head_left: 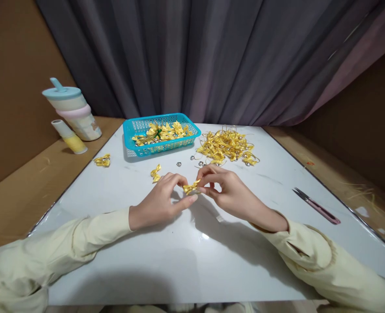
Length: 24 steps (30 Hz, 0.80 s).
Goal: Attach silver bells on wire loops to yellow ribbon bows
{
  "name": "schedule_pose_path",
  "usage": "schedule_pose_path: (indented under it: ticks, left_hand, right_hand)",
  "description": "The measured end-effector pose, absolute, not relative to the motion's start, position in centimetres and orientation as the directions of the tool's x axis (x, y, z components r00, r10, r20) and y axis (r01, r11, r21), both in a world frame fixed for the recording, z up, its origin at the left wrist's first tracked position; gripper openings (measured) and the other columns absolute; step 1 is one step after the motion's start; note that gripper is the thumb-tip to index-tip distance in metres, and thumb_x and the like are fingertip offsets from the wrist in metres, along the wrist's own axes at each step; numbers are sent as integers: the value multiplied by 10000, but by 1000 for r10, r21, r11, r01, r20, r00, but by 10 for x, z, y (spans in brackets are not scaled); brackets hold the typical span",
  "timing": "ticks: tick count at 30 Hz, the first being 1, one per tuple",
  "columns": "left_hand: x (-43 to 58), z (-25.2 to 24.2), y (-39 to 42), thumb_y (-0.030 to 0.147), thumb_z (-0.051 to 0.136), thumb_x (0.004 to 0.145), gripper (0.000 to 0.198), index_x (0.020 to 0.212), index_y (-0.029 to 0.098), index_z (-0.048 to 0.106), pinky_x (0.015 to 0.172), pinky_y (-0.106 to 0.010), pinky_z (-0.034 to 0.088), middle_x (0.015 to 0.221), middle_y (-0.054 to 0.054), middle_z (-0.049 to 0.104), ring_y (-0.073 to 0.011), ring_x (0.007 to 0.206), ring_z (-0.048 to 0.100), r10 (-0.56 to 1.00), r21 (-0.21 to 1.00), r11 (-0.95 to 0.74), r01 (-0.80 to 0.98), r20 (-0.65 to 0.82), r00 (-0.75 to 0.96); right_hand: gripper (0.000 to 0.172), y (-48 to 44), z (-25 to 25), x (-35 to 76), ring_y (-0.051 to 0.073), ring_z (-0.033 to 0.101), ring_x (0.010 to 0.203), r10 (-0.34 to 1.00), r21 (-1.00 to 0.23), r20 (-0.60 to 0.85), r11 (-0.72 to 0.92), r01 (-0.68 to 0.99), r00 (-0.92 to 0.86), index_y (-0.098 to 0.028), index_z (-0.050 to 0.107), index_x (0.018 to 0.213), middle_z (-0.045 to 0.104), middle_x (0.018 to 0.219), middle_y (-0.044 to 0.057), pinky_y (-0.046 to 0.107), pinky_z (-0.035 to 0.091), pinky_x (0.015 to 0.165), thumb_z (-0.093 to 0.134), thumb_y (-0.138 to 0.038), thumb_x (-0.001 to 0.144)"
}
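Observation:
Above the middle of the white table (153, 274), a small yellow ribbon bow (191, 188) is pinched between my two hands. My left hand (162, 198) grips its left side between thumb and fingers. On its right side, the fingertips of my right hand (226, 189) are closed at the bow's edge. Just beyond my left hand lies another yellow bow (155, 173). Small silver bells, one of them a loose bell (179, 164), rest past my fingers. A heap of yellow bows with thin cords (226, 145) spreads behind my right hand.
A blue plastic basket (161, 150) with yellow bows inside stands at the back. More bows (102, 160) lie near the left edge. Pink-handled thread snips (316, 205) lie at the right. Left of the table stand a lidded tumbler (78, 115) and a small bottle (70, 138).

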State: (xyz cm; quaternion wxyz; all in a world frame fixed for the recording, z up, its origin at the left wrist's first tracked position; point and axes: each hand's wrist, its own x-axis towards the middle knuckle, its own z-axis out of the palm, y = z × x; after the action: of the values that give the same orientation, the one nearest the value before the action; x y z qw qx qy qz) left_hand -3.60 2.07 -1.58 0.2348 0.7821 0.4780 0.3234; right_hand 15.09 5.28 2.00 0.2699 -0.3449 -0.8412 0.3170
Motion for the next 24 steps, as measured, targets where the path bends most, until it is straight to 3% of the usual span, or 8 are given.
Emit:
schedule_pose_path:
  ticks: [6,14,17,24]
  left_hand:
    - [-34,-28,20,287,383,932,162,870,178,486,769,-300,378,836,-32,554,-160,814,490,821,578,-570,584,369,436]
    - [-36,-30,20,228,369,928,144,912,153,491,770,-305,376,852,-58,569,-169,816,495,752,516,-657,549,403,522]
    - [-35,-29,21,212,376,921,137,889,148,492,767,-310,374,847,-59,570,-166,811,498,735,507,-675,535,410,539]
    - [-36,-28,21,203,380,912,140,836,154,487,730,-301,375,798,-44,560,-155,759,492,715,510,-694,507,407,568]
  right_hand:
    - [178,51,17,150,145,527,765,727,-664,276,617,421,-629,-148,618,684,557,863,57,273,422,651,511,-18,742]
    - [214,43,15,150,123,487,666,688,-553,272,684,475,-673,-145,559,625,545,858,53,246,379,584,472,49,649]
    - [217,42,13,149,149,503,735,678,-527,288,702,479,-676,-149,556,646,543,850,58,261,397,643,463,47,645]
    - [209,40,13,148,132,520,731,681,-567,260,681,463,-684,-142,548,639,554,853,48,241,399,649,467,51,646]
